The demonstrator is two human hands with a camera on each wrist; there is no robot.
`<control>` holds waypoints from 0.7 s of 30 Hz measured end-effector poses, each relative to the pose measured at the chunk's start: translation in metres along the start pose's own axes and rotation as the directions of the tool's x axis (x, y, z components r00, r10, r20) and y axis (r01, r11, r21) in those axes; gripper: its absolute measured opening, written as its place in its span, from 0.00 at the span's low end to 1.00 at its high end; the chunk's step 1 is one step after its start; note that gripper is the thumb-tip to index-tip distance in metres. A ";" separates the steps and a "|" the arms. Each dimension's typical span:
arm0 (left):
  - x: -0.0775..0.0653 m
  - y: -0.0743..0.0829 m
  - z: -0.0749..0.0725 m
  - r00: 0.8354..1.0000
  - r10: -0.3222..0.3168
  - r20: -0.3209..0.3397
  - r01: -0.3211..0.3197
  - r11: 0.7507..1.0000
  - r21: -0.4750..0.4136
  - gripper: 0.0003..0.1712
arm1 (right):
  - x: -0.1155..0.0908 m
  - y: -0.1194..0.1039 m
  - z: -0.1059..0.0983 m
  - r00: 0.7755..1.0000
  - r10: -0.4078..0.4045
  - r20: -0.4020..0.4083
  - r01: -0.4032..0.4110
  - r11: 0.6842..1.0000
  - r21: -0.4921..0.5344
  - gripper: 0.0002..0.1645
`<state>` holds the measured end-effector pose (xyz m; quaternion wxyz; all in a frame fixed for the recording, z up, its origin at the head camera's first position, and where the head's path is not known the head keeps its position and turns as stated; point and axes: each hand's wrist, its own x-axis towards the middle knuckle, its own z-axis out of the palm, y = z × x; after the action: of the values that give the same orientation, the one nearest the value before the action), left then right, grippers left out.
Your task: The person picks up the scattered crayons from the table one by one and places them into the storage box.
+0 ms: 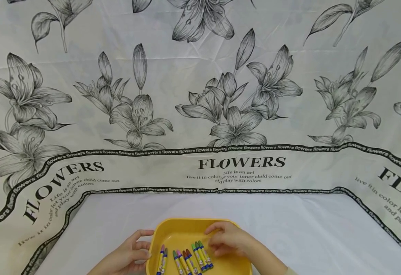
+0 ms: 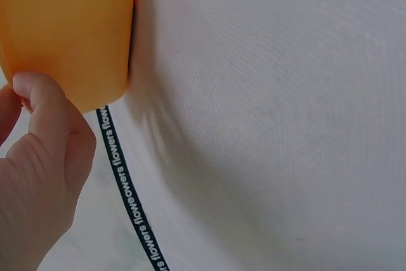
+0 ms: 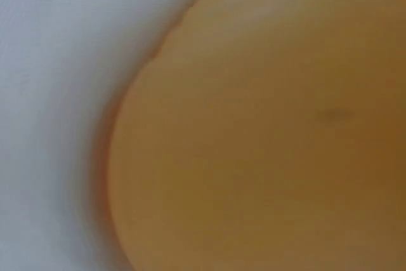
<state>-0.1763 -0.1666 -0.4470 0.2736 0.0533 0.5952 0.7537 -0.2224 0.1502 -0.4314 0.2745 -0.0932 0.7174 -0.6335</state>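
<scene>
A yellow plastic tray [image 1: 173,225] with rounded corners stands at the bottom of the head view. Several crayons in yellow wrappers lie inside it in loose groups. A purple-tipped crayon [image 1: 161,256] is at the left, brown-tipped ones [image 1: 190,259] are in the middle, and green-tipped ones [image 1: 200,254] lie to the right. My left hand [image 1: 131,254] holds the tray's left edge, its fingertips at the rim in the left wrist view. Over the right part of the tray, my right hand [image 1: 229,240] hovers with loosely bent fingers beside the green crayons, nothing visible in it.
White cloth [image 1: 296,233] covers the table under the tray. Behind and at the sides hangs a white curtain [image 1: 159,76] with black lily drawings and a lettered border. The right wrist view is filled mostly by the tray wall [image 3: 254,157], blurred.
</scene>
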 end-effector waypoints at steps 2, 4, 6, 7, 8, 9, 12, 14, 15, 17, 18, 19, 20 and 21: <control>0.000 0.000 0.000 1.000 0.000 0.000 0.000 1.000 -0.001 0.39 | -0.004 -0.005 -0.005 1.000 0.007 0.009 -0.007 1.000 0.010 0.21; 0.000 0.000 0.000 1.000 -0.001 -0.001 0.001 1.000 -0.004 0.39 | -0.008 -0.010 -0.011 1.000 0.006 0.011 -0.006 1.000 0.006 0.21; 0.000 -0.001 0.000 1.000 0.000 -0.004 0.000 1.000 -0.003 0.38 | -0.012 -0.014 -0.017 1.000 0.009 0.000 -0.009 1.000 -0.005 0.21; 0.000 -0.001 -0.001 1.000 0.001 -0.002 -0.001 1.000 -0.003 0.38 | -0.014 -0.016 -0.020 1.000 0.011 -0.007 -0.011 1.000 -0.008 0.22; 0.000 -0.001 -0.001 1.000 0.003 -0.002 -0.003 1.000 -0.002 0.38 | -0.015 -0.017 -0.023 1.000 0.011 -0.013 -0.011 1.000 -0.010 0.22; 0.000 -0.001 -0.001 1.000 -0.001 0.004 0.001 1.000 -0.009 0.38 | -0.017 -0.019 -0.027 1.000 0.009 -0.018 -0.010 1.000 -0.011 0.23; -0.002 -0.002 -0.003 1.000 -0.009 0.029 0.010 0.999 -0.037 0.37 | -0.024 -0.021 -0.037 1.000 0.004 -0.031 -0.005 1.000 -0.015 0.25; -0.004 -0.002 -0.003 0.999 -0.018 0.044 0.020 0.998 -0.062 0.37 | -0.029 -0.021 -0.043 0.999 -0.001 -0.035 0.001 1.000 -0.013 0.26; -0.004 -0.003 -0.002 0.999 -0.024 0.043 0.027 0.997 -0.071 0.37 | -0.031 -0.021 -0.047 0.999 -0.002 -0.037 0.002 1.000 -0.012 0.26; -0.004 -0.002 -0.002 0.999 -0.026 0.036 0.029 0.997 -0.073 0.38 | -0.036 -0.022 -0.054 0.999 -0.005 -0.039 0.005 1.000 -0.008 0.27; -0.004 -0.002 -0.001 0.999 -0.027 0.030 0.029 0.997 -0.066 0.38 | -0.038 -0.022 -0.057 0.999 -0.007 -0.040 0.006 1.000 -0.003 0.27; -0.003 -0.001 -0.001 0.999 -0.027 0.024 0.028 0.998 -0.059 0.39 | -0.041 -0.023 -0.061 0.999 -0.008 -0.041 0.008 1.000 0.000 0.27; -0.003 -0.001 -0.001 0.999 -0.026 0.019 0.027 0.998 -0.050 0.39 | -0.043 -0.023 -0.064 0.999 -0.012 -0.040 0.012 1.000 0.003 0.27; -0.002 -0.001 0.000 1.000 -0.025 0.013 0.026 0.999 -0.041 0.39 | -0.046 -0.024 -0.067 0.999 -0.014 -0.041 0.014 1.000 0.004 0.27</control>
<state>-0.1743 -0.1679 -0.4474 0.2880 0.0449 0.5786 0.7618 -0.2240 0.2258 -0.3928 0.2556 -0.0845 0.7208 -0.6387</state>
